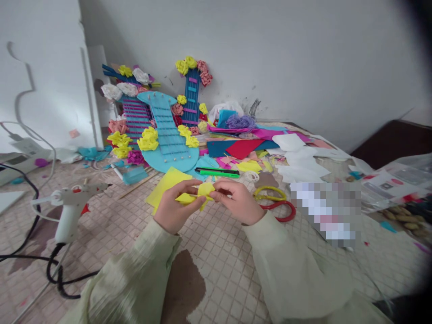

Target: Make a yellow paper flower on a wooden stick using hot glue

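Observation:
Over the near middle of the table, a small folded piece of yellow paper (205,189) is pinched between both my hands. My left hand (177,202) grips its left side with thumb and fingers. On the right, the fingertips of my right hand (238,200) press on its other edge. Under and behind my left hand lies a larger yellow sheet (167,180). Scissors with one yellow and one red handle loop (286,211) rest just right of my right hand, their blades hidden. A green and black utility knife (218,172) lies beyond my fingers.
A white glue gun (69,207) with a black cord stands at left. Handmade guitar-like crafts with paper flowers, one light blue (164,126), lean at the back. Coloured sheets, purple yarn (240,121) and white paper (297,157) lie at back right. A blurred-out item (326,213) lies at right.

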`<state>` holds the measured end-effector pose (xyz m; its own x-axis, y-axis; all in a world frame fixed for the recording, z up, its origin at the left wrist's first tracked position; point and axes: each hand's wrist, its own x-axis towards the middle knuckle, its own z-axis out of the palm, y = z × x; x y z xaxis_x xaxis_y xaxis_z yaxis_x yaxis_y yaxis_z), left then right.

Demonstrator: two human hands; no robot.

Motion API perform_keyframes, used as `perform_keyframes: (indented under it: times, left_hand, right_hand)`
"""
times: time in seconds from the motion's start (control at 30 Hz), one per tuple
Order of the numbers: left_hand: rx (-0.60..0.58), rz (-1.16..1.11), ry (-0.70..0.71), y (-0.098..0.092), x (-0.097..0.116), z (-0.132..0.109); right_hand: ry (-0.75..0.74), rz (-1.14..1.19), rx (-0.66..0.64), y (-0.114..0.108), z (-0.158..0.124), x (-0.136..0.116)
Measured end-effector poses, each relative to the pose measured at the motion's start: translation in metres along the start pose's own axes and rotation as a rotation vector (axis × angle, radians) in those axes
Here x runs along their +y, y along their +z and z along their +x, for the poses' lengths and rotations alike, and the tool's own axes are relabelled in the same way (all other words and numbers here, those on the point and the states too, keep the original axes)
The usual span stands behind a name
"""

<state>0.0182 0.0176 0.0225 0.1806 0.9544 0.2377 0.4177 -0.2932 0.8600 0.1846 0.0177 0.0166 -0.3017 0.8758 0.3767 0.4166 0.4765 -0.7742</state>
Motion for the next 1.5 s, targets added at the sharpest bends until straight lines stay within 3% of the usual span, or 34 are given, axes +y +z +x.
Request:
perform_keyframes:
  times: [0.23, 0.53, 0.77, 1.03, 1.23, 1.5]
  left_hand:
    - [-0.045, 0.035, 0.035, -0.0019, -0.0001, 0.0006]
    - [-0.074, -0.009, 0.033, -0.0009, -0.0003, 0.0000]
    - [-0.050, -0.102, -0.044, -0.0023, 0.0020, 0.0038]
    - [-0.040, -0.182, -0.150, -0.0019, -0.0017, 0.0059]
    - [-0.029, -0.193, -0.156, -0.0035, -0.0053, 0.0072]
    - [-0.054, -0.146, -0.211, -0.0063, -0.0052, 0.0091]
  right_hand:
    - [0.149, 0.121, -0.108, 0.0025, -0.0014, 0.0035]
    - [0.199, 0.122, -0.109, 0.0020, -0.0023, 0.0006]
    - [0.135, 0.150, -0.040, 0.0014, -0.0040, -0.0015]
    - [0.035, -0.033, 0.122, 0.0070, -0.0049, -0.0046]
    - [-0.112, -0.104, 0.041, 0.0062, -0.0039, -0.0051]
    - [-0.173, -0.118, 0.116, 0.0091, -0.0031, 0.0029]
